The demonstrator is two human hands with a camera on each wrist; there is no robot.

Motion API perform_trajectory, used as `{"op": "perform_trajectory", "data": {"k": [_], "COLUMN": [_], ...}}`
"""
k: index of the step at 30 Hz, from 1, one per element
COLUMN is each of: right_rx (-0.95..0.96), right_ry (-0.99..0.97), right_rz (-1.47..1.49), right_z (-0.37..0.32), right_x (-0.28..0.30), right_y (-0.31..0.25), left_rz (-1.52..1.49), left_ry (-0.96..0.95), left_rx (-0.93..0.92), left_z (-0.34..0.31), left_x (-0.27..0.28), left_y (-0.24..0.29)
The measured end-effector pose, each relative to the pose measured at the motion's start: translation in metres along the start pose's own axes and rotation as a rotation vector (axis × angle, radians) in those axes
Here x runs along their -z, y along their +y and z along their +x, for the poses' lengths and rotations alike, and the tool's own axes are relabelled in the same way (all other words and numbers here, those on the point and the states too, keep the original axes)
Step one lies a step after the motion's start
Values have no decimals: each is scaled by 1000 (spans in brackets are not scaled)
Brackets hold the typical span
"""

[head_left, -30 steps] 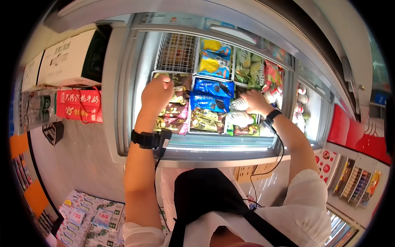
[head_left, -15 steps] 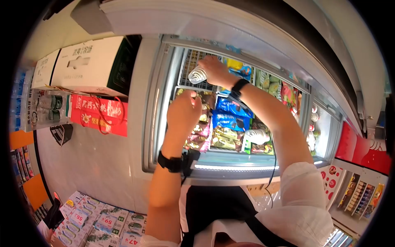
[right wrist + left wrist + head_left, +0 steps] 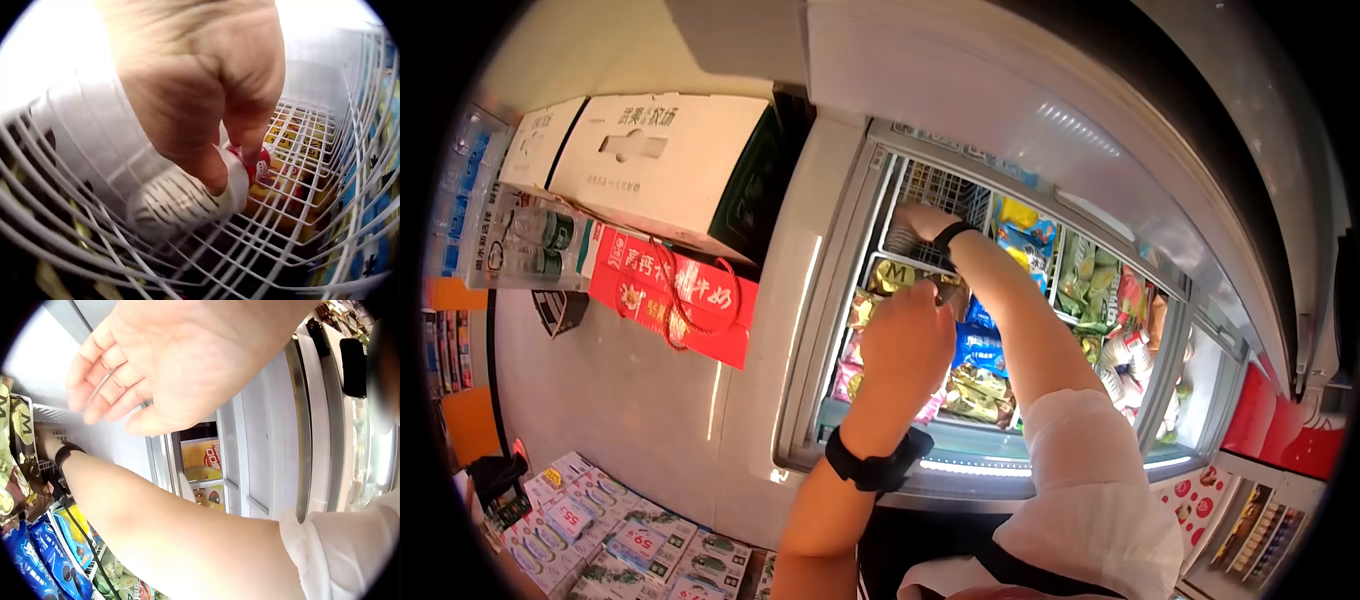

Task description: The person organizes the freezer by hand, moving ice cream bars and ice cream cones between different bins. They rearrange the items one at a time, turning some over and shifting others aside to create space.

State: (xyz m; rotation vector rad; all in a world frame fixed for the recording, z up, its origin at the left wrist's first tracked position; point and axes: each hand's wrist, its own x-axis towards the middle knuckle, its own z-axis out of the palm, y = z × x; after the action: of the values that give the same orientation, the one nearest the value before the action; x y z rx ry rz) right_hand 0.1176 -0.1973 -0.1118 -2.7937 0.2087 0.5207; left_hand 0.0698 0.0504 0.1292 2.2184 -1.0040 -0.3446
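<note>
My right hand (image 3: 194,81) reaches down into a white wire basket (image 3: 340,286) at the freezer's far left. Its thumb and fingers grip an ice cream cone (image 3: 175,203) with a striped swirl under a clear dome and a red lower part. The cone lies on its side, low over the basket's grid floor. In the head view my left hand (image 3: 903,335) hovers above the brown and gold ice cream packets (image 3: 890,277). The left wrist view shows its palm bare and its fingers loosely bent, holding nothing.
Blue packets (image 3: 978,348) and green packets (image 3: 1088,285) fill neighbouring baskets. More swirl cones (image 3: 1128,355) lie to the right. The raised freezer lid (image 3: 970,110) stands behind. A white carton (image 3: 665,170) and a red box (image 3: 665,300) are on the left.
My right hand has picked up a cone from the right side and carried it left into the wire basket. The head view has shifted, and my left hand stays over the brown packets.
</note>
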Motion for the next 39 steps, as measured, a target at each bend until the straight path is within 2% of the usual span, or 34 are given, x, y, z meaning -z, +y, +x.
{"op": "perform_trajectory", "data": {"k": [1,2,3,4,5,7,9,11,13,15,17,18,20,22,24,25,27,29,31,34,35,37,39], "right_rx": [3,64,29,3,61,28,-123,-214,-372,-263,-310,-348,-375,-414,-331,-349,-426,-142,33,274,314,216,226], "right_ry": [112,152,104,197,244,102,-313,-882,-879,-681,-451,-434,-566,-684,-388,-289,-199,194,495,448,491,259,205], "right_rz": [140,83,140,166,176,282,165,-107,-42,-67,31,23,36,76,268,337,459,164,-96,-307,-335,-591,-667], "right_z": [-13,-17,-37,-64,-93,-169,-238,-291,-347,-385,-412,-412,-404,-387,-370,-348,-296,-241,-188,-117,-98,-75,-57], "right_x": [1,8,33,39,43,78,86,93,68,35,-7,-15,6,55,96,125,153,145,129,106,92,75,42], "right_y": [0,3,-8,-12,-8,-27,-34,-48,-49,-48,-34,-33,-34,-49,-55,-71,-81,-76,-75,-46,-32,-19,7], "left_rz": [-6,-35,1,34,-19,-53,-41,-54,-48,-49,-59,-61,-46,-48,-29,-19,3,7,11,-51,-46,5,-21], "left_ry": [-3,0,-129,-30,-154,-82,-106,-122,-135,-127,-96,-45,-72,-87,-121,-141,-128,-137,-100,-81,-47,-69,-84], "left_rx": [-16,24,98,80,165,131,98,128,122,116,99,52,52,59,95,116,91,83,59,86,55,51,63], "left_z": [-6,-7,0,-2,2,3,3,3,3,2,1,-1,0,-1,1,1,0,0,0,0,-1,-1,-1], "left_x": [-2,-6,-1,-8,-1,3,0,1,-1,-1,-1,-7,-5,-7,-4,-2,-4,-4,-7,-2,-4,-3,-1], "left_y": [-4,-7,-8,-12,-11,-8,-13,-10,-11,-13,-12,-16,-14,-14,-11,-11,-12,-13,-17,-11,-13,-13,-10]}}
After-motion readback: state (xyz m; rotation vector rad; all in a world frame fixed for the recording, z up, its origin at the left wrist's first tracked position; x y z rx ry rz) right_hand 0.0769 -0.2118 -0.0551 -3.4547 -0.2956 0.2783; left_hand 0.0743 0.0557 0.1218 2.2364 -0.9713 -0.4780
